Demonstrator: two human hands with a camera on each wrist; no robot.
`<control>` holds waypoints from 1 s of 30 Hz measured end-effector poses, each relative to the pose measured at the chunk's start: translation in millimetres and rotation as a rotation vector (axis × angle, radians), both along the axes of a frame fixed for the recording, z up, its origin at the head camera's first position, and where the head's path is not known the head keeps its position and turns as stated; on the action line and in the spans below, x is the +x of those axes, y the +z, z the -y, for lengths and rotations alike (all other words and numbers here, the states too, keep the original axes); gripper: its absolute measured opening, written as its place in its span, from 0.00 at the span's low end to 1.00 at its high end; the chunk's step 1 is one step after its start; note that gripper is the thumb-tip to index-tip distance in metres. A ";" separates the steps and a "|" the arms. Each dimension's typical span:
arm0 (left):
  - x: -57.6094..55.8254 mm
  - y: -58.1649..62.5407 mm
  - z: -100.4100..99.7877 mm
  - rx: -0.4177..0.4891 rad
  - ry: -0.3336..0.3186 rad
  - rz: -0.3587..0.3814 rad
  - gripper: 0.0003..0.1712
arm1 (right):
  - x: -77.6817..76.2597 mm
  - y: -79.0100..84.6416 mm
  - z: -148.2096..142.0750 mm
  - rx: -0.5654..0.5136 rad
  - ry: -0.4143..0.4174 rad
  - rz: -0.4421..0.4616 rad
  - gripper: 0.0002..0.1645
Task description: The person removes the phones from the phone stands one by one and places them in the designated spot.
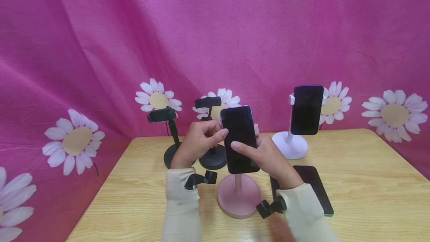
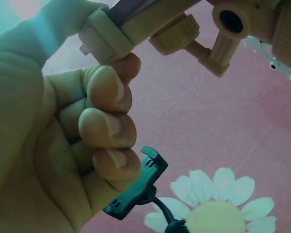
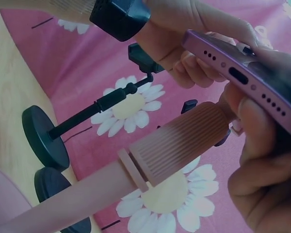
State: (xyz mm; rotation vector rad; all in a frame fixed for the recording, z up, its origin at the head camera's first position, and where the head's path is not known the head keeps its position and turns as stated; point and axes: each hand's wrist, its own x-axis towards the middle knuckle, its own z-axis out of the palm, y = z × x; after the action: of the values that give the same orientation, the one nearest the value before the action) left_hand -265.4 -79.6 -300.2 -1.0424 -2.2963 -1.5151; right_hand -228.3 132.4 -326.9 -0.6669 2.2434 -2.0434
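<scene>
Held a phone (image 1: 239, 137) nearly upright above the round base of a pink stand (image 1: 239, 199), against its clamp (image 2: 104, 38); could not tell whether seated fully between the clamp's two ends. Showed a glossy black, unlit screen with rounded corners, edged by a slim purple frame; bore along the bottom edge a dark oval port (image 3: 238, 75), flanked by small screws and rows of round holes. Could not tell the brand from the screen and bottom edge shown. Gripped the phone's lower side with the right hand (image 1: 265, 156), thumb laid over the screen, other fingers curled behind. Pinched the clamp's left end between thumb and forefinger of the left hand (image 1: 199, 145), remaining fingers curled in. Saw also, on the wood-grain tabletop (image 1: 134, 197), two black stands (image 1: 213, 160) beyond the left hand, a white stand (image 1: 292, 150) bearing a second phone (image 1: 306, 111), and a dark-screened device (image 1: 314, 186), partly hidden, lying flat beneath the right forearm.
</scene>
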 end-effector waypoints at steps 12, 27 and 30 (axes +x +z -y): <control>5.2 0.7 9.0 -0.058 0.051 -0.068 0.06 | 3.3 -4.9 1.8 -0.066 0.021 -0.040 0.18; 2.4 1.2 5.8 -0.054 0.032 -0.061 0.08 | -2.7 -10.5 -3.6 -0.092 0.045 -0.084 0.18; 1.9 1.5 5.8 -0.043 0.011 -0.067 0.07 | -4.8 -11.7 -4.9 -0.110 0.068 -0.080 0.17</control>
State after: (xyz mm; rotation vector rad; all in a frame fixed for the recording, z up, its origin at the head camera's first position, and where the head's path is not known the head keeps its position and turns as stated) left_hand -263.5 -85.4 -298.7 -1.0725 -2.2950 -1.4099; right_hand -233.1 137.4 -338.6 -0.8355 2.1281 -2.1569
